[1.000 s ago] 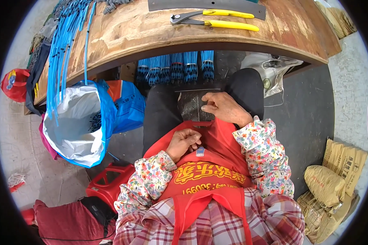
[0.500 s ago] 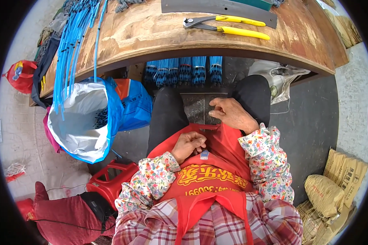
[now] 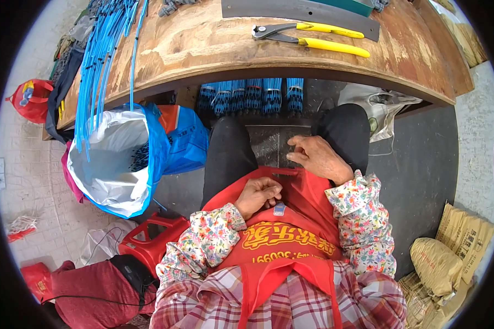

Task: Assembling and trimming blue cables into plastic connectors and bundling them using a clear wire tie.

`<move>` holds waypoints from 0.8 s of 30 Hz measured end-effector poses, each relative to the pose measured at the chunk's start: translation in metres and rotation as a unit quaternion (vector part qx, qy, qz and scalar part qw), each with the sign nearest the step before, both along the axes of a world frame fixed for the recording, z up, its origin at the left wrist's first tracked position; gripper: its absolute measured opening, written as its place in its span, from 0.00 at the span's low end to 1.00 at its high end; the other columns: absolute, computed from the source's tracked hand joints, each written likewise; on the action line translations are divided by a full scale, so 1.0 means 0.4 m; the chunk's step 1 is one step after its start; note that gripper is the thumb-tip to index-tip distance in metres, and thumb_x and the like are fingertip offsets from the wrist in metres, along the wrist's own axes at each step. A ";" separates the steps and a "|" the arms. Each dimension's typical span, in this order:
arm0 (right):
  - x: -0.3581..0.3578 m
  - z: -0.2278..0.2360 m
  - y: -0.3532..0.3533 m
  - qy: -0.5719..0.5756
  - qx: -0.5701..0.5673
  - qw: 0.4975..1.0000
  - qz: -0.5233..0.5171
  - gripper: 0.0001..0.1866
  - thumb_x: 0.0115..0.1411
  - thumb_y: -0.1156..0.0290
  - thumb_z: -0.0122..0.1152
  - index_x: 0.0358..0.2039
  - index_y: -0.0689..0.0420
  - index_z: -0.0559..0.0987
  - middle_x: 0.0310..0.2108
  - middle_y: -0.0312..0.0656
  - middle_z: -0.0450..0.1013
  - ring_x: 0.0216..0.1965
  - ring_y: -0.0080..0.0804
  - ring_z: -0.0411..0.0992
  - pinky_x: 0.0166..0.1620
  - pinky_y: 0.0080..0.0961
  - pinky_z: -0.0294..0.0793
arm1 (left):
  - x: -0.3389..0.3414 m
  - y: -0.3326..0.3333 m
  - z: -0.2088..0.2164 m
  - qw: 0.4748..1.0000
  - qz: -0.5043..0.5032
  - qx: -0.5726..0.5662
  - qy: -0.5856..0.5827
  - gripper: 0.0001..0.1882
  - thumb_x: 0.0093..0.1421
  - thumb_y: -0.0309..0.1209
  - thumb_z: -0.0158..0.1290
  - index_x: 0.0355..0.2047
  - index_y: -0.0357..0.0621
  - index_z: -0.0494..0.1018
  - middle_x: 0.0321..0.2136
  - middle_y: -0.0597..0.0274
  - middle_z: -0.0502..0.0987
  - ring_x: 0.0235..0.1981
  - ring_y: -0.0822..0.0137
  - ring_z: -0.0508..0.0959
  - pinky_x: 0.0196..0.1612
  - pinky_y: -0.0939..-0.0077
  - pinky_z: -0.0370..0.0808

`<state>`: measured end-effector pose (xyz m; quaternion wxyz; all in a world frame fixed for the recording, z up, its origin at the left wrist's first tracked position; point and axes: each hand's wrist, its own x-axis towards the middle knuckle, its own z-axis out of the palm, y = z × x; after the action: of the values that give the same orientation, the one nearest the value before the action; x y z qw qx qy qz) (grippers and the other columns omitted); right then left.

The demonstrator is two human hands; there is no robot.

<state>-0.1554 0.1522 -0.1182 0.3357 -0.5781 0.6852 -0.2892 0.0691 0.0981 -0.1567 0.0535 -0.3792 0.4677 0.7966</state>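
At centre: red bib apron (image 3: 313, 211), yellow-printed, loosely creased; left hand (image 3: 258, 196), fingers curled narrow, any hold unclear; right hand (image 3: 318, 158), fingers slightly parted.

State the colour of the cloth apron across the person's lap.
The cloth apron is red with yellow printing, seen best in the head view.

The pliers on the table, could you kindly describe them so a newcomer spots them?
Find the wooden table across the top of the picture. Right of its centre, by a long grey strip, lie the pliers, set apart by two bright yellow handles.
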 end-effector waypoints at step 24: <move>0.006 -0.009 -0.007 0.033 0.003 0.999 0.019 0.16 0.54 0.67 0.60 0.38 0.65 0.73 0.24 0.51 0.73 0.29 0.48 0.73 0.34 0.37 0.71 | 0.007 0.002 0.005 1.000 -0.018 -0.010 0.006 0.11 0.62 0.32 0.50 0.39 0.37 0.73 0.27 0.64 0.77 0.24 0.79 0.73 0.27 0.86 0.70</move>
<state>-0.1531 0.1493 -0.1217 0.3199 -0.5989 0.6860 -0.2615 0.0718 0.0988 -0.1549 0.0612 -0.3662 0.4827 0.7932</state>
